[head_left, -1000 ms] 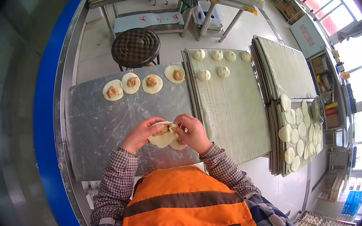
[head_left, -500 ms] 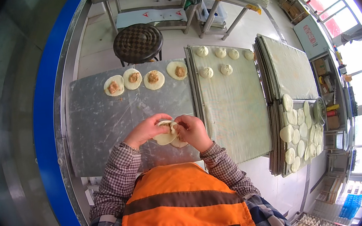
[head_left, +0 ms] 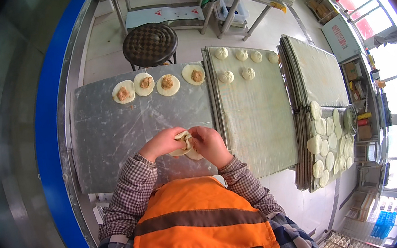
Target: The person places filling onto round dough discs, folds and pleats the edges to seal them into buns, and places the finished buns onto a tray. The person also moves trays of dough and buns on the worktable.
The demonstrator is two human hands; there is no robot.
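Both hands meet over the near edge of a metal worktop (head_left: 111,134). My left hand (head_left: 161,144) and my right hand (head_left: 209,144) pinch a filled dough wrapper (head_left: 183,139) between their fingers, folding its edge. A second flat wrapper (head_left: 193,155) lies on the worktop just under my right hand. At the far edge of the worktop sits a row of several round wrappers (head_left: 167,85), each with a lump of brown filling in the middle.
Right of the worktop a grey tray (head_left: 257,127) carries several finished buns (head_left: 236,63) at its far end. Further right is a stack of trays (head_left: 317,73) and a pile of plain wrappers (head_left: 327,141). A round dark stool (head_left: 149,44) stands beyond the worktop.
The hands stay in the same spot. The fingers have worked round the wrapper, gathering its edge tighter.
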